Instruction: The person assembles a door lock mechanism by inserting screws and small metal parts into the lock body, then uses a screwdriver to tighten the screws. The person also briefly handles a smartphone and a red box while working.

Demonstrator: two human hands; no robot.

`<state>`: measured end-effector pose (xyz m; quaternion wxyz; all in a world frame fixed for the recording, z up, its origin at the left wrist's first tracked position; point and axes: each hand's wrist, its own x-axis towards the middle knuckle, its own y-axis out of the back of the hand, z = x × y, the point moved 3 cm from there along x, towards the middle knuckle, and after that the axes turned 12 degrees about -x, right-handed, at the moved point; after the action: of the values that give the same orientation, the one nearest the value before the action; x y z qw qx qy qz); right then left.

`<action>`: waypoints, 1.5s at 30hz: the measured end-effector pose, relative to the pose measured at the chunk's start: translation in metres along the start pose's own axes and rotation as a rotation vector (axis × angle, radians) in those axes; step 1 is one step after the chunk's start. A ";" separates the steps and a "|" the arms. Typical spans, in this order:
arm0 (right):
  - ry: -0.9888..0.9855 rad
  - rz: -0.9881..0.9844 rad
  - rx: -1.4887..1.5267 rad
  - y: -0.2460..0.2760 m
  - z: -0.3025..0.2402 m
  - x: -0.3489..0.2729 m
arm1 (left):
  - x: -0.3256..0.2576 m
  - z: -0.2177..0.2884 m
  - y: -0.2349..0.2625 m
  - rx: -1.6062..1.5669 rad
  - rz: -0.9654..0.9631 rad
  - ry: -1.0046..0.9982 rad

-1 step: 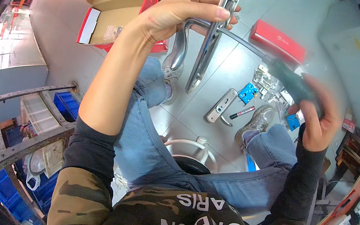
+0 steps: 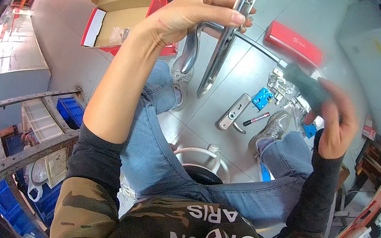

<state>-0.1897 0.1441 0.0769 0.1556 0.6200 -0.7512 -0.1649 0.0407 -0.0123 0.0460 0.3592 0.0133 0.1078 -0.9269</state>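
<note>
My left hand (image 2: 189, 15) grips a shiny metal door handle (image 2: 217, 60) by the upper part of its long plate, thumb on the near face. The plate is held upright on edge, and its curved lever hangs on the left, under my wrist. My right hand (image 2: 339, 122) is closed around the dark green grip of a screwdriver (image 2: 303, 83), which is blurred. The screwdriver's shaft runs leftward to the plate's right side, just below my left fingers. Its tip meets the plate there, but the screw itself cannot be made out.
On the tiled floor lie a second door handle (image 2: 235, 111), a marker (image 2: 256, 119), a blue lock part (image 2: 263, 98) and loose metal pieces. A closed red box (image 2: 294, 43) lies beyond them. Left are an open cardboard box (image 2: 118, 6) and a metal rack (image 2: 26, 160) with blue bins.
My right hand and the screwdriver grip have shifted very slightly. The door handle has moved a touch to the right in my left hand.
</note>
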 end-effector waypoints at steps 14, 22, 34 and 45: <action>-0.027 -0.001 -0.033 0.002 0.030 0.011 | -0.001 -0.001 -0.003 0.021 0.036 -0.013; 0.168 -0.083 -0.132 0.002 0.029 0.018 | -0.001 -0.003 -0.007 -0.007 0.071 0.031; 0.158 0.010 -0.038 0.001 0.040 0.018 | 0.000 -0.005 -0.007 -0.013 0.084 0.015; 0.072 -0.070 0.183 0.006 0.034 0.019 | 0.000 -0.006 -0.008 -0.044 0.075 0.037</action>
<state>-0.2130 0.1283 0.0492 0.1195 0.6628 -0.7350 -0.0785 0.0345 -0.0051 0.0413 0.3919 0.0263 0.1341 -0.9098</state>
